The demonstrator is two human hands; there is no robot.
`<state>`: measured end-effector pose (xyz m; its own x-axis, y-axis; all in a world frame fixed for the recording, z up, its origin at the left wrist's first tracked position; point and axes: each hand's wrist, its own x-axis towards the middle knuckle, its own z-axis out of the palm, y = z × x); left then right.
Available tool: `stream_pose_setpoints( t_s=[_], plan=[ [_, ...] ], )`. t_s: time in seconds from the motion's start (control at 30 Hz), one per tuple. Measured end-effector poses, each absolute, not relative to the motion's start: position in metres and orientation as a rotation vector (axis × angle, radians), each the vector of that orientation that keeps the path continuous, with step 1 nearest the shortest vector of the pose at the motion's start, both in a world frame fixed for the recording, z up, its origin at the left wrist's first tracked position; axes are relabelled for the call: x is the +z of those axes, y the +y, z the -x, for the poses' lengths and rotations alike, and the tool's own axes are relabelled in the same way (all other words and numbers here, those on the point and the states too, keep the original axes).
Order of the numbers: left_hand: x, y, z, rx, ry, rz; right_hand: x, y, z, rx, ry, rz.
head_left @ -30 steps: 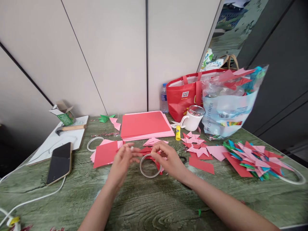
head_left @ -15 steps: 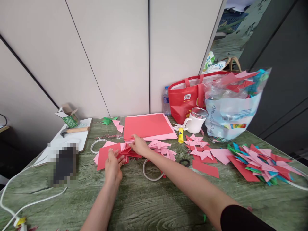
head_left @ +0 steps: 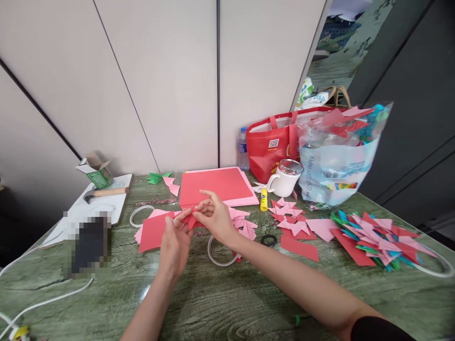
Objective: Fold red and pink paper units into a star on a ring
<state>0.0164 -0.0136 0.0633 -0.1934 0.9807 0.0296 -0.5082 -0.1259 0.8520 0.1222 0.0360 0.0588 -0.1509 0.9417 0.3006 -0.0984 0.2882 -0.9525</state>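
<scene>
A small piece of folded red paper (head_left: 192, 221) is held between my two hands, over the middle of the table. My right hand (head_left: 216, 219) pinches it from the right between thumb and fingers. From below left, my left hand (head_left: 177, 241) grips its other side. Just left of my hands lies a flat red paper sheet (head_left: 152, 233) on pink pieces. Folded pink paper pieces (head_left: 245, 223) lie partly hidden behind my right wrist. Behind my hands rests a stack of red and pink sheets (head_left: 215, 185). A white ring (head_left: 210, 253) lies under my right wrist.
To the right are pink paper stars (head_left: 292, 221), a yellow glue stick (head_left: 263, 200), a white mug (head_left: 286, 182) and a heap of coloured folded papers (head_left: 386, 240). A red bag (head_left: 263, 151) and a plastic bag (head_left: 334, 170) stand behind. A hammer (head_left: 108, 191) lies on a white board at left.
My hands have come together, and both now hold a folded red paper piece above the table. My right hand has drawn back from the pile. The view has shifted slightly.
</scene>
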Motion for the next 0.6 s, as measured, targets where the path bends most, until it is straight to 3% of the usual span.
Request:
stream_pose_setpoints(
  t_s=[0.17,0.4,0.6],
  plan=[
    [0.063,-0.021,-0.023,1.471,0.756,-0.752,0.063,0.003,-0.157,1.011,-1.456,0.929],
    [0.055,-0.031,-0.035,1.185,0.619,-0.854,0.048,-0.021,-0.188,1.321,-1.212,0.884],
    [0.043,-0.030,-0.039,1.141,0.697,-0.918,0.024,-0.024,-0.198,1.382,-1.012,0.909]
  ],
)
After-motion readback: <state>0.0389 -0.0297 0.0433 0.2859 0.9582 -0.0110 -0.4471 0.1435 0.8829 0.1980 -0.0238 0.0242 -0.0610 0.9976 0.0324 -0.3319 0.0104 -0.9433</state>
